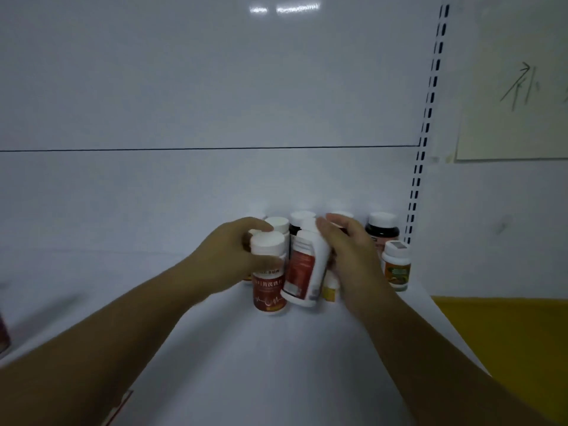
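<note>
The left hand (233, 253) has its fingers curled round the cap and shoulder of an upright red-label bottle (269, 282) standing on the white shelf (276, 364). The right hand (350, 250) grips a second, tilted red-label bottle (304, 269), fingers wrapped over its upper end; the two bottles sit side by side between the hands, nearly touching. Just behind the left fingertips stands a white-capped bottle (278, 224), and a dark bottle (302, 217) stands behind the tilted one. Under the right fingers a small yellow bottle (330, 291) is mostly covered. Beyond the back of the right hand stand a dark brown bottle (382, 229) and, nearer, an orange-label bottle (396, 267), close to the slotted upright (427, 118). The labels are too blurred to read. More caps behind both hands are hidden. Whether the tilted bottle's base rests on the shelf cannot be told
</note>
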The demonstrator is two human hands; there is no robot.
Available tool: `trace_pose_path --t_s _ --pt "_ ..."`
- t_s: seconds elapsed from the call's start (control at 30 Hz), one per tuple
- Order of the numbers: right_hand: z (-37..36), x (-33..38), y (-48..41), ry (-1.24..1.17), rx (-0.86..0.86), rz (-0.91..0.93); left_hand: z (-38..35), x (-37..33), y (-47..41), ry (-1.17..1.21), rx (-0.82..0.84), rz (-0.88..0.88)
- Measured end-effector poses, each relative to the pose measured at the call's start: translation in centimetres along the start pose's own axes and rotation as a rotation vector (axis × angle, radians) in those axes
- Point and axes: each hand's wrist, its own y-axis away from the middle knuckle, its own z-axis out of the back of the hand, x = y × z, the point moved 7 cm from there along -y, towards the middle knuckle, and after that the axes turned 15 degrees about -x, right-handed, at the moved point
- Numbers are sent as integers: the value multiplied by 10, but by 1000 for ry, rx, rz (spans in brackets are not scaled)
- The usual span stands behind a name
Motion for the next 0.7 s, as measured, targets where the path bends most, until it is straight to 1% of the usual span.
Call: trace_pose_path --t_s 0.03,0.1,0.13,0.2,0.33,0.4,0.47,0.6,0.7 --pt "-1 -2 3 -104 40 -103 6 -2 13 153 -51 44" --pt "-8 -2 13 -179 142 -215 13 -5 40 440 -118 151" --pt "-12 -1 20 -193 198 -237 13 -7 54 551 -136 201" --pt "-21 4 36 -197 309 -236 13 -11 78 660 -161 264" --pt "-30 19 70 -102 448 -123 17 -17 111 684 -238 329" --pt "-35 25 83 -84 507 -108 24 -19 122 696 -275 359" --pt "-41 25 94 -135 549 -165 35 -18 131 697 -301 383" --pt "-64 19 125 -227 570 -359 72 -8 152 718 -389 415" --pt "-93 20 157 -238 616 -374 109 2 170 744 -441 413"
